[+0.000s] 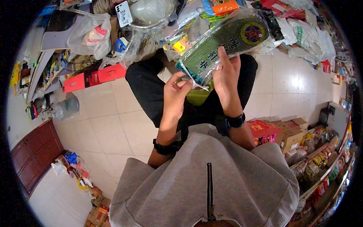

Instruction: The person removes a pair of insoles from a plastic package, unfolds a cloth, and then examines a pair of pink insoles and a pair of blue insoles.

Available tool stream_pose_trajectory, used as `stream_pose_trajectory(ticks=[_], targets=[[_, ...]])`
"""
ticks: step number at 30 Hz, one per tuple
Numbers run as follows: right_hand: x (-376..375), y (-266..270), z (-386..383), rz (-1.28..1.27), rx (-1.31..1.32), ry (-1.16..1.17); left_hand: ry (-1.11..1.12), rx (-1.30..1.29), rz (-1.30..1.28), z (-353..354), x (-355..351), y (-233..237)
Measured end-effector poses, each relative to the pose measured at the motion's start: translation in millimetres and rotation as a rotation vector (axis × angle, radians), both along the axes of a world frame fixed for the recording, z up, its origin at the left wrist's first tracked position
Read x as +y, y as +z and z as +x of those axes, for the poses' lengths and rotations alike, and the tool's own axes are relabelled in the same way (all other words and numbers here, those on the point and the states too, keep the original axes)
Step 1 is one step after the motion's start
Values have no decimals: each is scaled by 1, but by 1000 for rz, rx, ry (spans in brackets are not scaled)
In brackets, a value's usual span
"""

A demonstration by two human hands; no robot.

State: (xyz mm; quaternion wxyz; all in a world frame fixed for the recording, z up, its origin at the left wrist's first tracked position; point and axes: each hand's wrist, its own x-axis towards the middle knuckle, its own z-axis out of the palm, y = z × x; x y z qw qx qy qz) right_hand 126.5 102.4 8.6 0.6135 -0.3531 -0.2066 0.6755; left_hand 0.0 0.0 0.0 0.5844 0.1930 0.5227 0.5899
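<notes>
A clear plastic packet of green insoles (223,43), printed with dark characters and a round star emblem, lies tilted above my lap. My right hand (228,73) holds its lower right side, with the thumb laid over the plastic. At the packet's lower left end, my left hand (176,92) pinches a white tie or twisted plastic end (200,86). Beneath the hands, between my legs, is an olive-green item (197,97), partly covered.
Bagged goods, a white phone-like card (123,13) and a white plastic bag (90,36) crowd the far side. A red box (94,77) sits at the left. Cardboard boxes (289,135) and packed shelves (321,159) stand at the right, on the tiled floor (109,128).
</notes>
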Motion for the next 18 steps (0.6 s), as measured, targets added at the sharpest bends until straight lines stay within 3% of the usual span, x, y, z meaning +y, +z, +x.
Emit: stream_pose_trajectory(ticks=[9,15,18], targets=[[1,2,-10,115,-27,3,-41,-143,2,-8,1,11],[3,7,-8,92,25,62,-2,168,46,2,-2,15],[4,4,-7,180,-55,13,142,279,39,8,-4,19]])
